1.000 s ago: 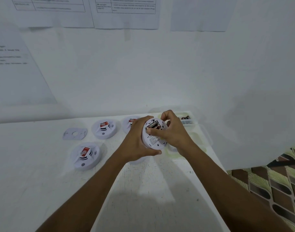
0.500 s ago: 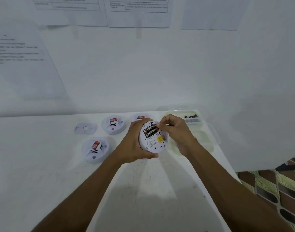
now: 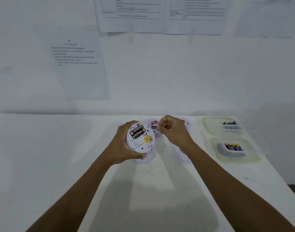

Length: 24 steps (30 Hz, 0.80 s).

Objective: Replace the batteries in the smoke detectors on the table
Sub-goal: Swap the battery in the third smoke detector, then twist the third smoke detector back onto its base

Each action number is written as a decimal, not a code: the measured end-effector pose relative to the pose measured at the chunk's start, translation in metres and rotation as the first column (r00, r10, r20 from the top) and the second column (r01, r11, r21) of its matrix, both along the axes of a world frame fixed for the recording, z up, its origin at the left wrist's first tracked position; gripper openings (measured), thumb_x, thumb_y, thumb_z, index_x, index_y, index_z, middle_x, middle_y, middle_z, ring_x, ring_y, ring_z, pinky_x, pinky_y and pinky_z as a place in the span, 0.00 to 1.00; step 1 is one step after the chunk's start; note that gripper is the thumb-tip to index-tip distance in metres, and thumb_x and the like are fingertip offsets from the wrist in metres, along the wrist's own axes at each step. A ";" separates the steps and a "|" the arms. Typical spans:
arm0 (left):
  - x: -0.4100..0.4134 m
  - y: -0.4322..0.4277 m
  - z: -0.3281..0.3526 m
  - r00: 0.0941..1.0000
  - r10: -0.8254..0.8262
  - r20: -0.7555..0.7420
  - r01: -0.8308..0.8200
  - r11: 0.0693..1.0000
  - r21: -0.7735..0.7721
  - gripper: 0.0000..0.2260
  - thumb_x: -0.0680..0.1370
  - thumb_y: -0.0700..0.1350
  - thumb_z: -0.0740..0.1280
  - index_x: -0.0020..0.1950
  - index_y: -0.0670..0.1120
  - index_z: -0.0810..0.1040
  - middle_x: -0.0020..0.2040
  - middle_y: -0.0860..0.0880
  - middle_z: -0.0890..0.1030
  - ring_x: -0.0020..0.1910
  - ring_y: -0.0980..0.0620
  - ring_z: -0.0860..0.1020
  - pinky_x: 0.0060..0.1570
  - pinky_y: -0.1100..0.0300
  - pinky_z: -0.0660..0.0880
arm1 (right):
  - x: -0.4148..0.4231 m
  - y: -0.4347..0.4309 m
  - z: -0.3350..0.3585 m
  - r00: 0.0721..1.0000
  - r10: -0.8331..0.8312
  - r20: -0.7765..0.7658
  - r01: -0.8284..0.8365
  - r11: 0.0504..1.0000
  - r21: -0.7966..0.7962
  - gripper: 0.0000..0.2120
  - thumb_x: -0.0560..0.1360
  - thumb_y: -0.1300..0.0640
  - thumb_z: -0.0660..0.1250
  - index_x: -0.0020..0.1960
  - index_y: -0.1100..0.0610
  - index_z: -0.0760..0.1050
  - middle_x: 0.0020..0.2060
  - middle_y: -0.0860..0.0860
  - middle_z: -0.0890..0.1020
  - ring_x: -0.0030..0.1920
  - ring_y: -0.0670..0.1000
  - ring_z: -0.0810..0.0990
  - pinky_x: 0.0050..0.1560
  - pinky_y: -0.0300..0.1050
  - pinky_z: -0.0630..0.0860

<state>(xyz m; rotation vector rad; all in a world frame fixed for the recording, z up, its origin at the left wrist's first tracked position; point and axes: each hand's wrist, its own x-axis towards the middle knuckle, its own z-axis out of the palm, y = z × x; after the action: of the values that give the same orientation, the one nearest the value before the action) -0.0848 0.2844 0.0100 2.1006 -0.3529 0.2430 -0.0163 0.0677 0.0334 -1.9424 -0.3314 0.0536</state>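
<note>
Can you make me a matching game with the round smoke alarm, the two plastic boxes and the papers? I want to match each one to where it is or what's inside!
Things:
1. smoke detector
2. far tub
3. near tub
4. papers

Place or contents:
A. holds blue and yellow batteries
B. hanging on the wall
C. gripped in the left hand, black batteries showing
D. holds dark batteries

Pairs: 1-C, 2-D, 3-A, 4-B
</note>
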 end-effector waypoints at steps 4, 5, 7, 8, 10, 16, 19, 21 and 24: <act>-0.011 0.050 -0.001 1.000 0.024 0.006 -0.024 0.999 -0.030 0.42 0.57 0.37 0.83 0.60 0.67 0.68 0.57 0.72 0.73 0.59 0.67 0.73 0.52 0.76 0.70 | 0.023 0.056 -0.014 0.993 0.078 0.093 -0.059 0.979 -0.194 0.04 0.73 0.63 0.70 0.43 0.55 0.77 0.40 0.51 0.83 0.39 0.48 0.79 0.43 0.40 0.75; -0.013 0.062 -0.002 0.999 0.035 -0.002 -0.036 0.999 -0.037 0.41 0.56 0.39 0.83 0.61 0.64 0.68 0.57 0.72 0.73 0.59 0.67 0.72 0.52 0.76 0.70 | 0.029 0.069 -0.018 0.986 0.112 0.121 -0.078 0.965 -0.251 0.05 0.73 0.62 0.71 0.44 0.55 0.77 0.41 0.50 0.83 0.40 0.48 0.80 0.44 0.41 0.76; -0.017 0.086 -0.008 0.997 0.068 -0.022 -0.069 0.996 -0.050 0.41 0.56 0.42 0.83 0.63 0.60 0.67 0.57 0.70 0.73 0.60 0.66 0.72 0.53 0.75 0.70 | 0.039 0.094 -0.027 0.964 0.208 0.167 -0.126 0.906 -0.404 0.05 0.72 0.61 0.72 0.47 0.55 0.77 0.44 0.50 0.83 0.45 0.50 0.81 0.47 0.46 0.78; -0.018 0.097 -0.012 0.996 0.085 -0.035 -0.087 0.995 -0.058 0.42 0.56 0.44 0.83 0.64 0.59 0.66 0.59 0.68 0.72 0.61 0.65 0.72 0.55 0.73 0.71 | 0.043 0.106 -0.030 0.949 0.264 0.170 -0.147 0.851 -0.504 0.07 0.73 0.60 0.72 0.50 0.55 0.77 0.46 0.51 0.83 0.47 0.52 0.81 0.48 0.48 0.78; -0.020 0.116 -0.019 0.993 0.109 -0.053 -0.112 0.992 -0.062 0.45 0.55 0.48 0.84 0.66 0.60 0.65 0.63 0.60 0.71 0.64 0.61 0.70 0.60 0.67 0.71 | 0.049 0.126 -0.035 0.926 0.348 0.144 -0.167 0.722 -0.672 0.14 0.73 0.57 0.71 0.58 0.55 0.75 0.52 0.52 0.82 0.51 0.53 0.79 0.45 0.45 0.72; -0.020 0.148 -0.024 0.990 0.131 -0.052 -0.134 0.989 -0.054 0.44 0.55 0.48 0.84 0.66 0.61 0.66 0.63 0.59 0.72 0.64 0.58 0.70 0.61 0.65 0.71 | 0.070 0.154 -0.046 0.944 0.324 0.054 -0.185 0.661 -0.728 0.26 0.72 0.52 0.71 0.68 0.52 0.69 0.55 0.56 0.81 0.54 0.58 0.79 0.51 0.48 0.75; -0.019 0.152 -0.027 0.990 0.128 -0.064 -0.131 0.990 -0.051 0.45 0.56 0.50 0.84 0.67 0.60 0.64 0.63 0.60 0.71 0.64 0.60 0.69 0.61 0.66 0.70 | 0.074 0.158 -0.045 0.931 0.352 0.099 -0.134 0.579 -0.804 0.27 0.72 0.48 0.69 0.69 0.50 0.67 0.54 0.55 0.81 0.53 0.58 0.78 0.53 0.50 0.76; -0.017 0.151 -0.028 0.989 0.125 -0.080 -0.130 0.990 -0.058 0.44 0.56 0.51 0.83 0.66 0.61 0.64 0.62 0.62 0.70 0.64 0.60 0.69 0.61 0.67 0.70 | 0.071 0.156 -0.041 0.929 0.339 0.151 -0.102 0.624 -0.775 0.24 0.72 0.51 0.67 0.67 0.49 0.69 0.49 0.53 0.83 0.50 0.57 0.80 0.50 0.50 0.78; -0.014 0.140 -0.022 0.992 0.104 -0.069 -0.108 0.992 -0.064 0.43 0.56 0.51 0.83 0.65 0.61 0.65 0.61 0.64 0.71 0.63 0.61 0.69 0.59 0.69 0.70 | 0.063 0.144 -0.033 0.956 0.142 0.258 0.025 0.835 -0.549 0.16 0.73 0.59 0.66 0.59 0.49 0.74 0.39 0.49 0.85 0.38 0.53 0.82 0.39 0.48 0.81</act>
<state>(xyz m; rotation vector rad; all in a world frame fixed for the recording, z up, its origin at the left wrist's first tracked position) -0.0992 0.4245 -0.0121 2.0576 -0.1920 0.2448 0.0470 0.2117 0.0004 -2.5212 -0.6265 -0.1110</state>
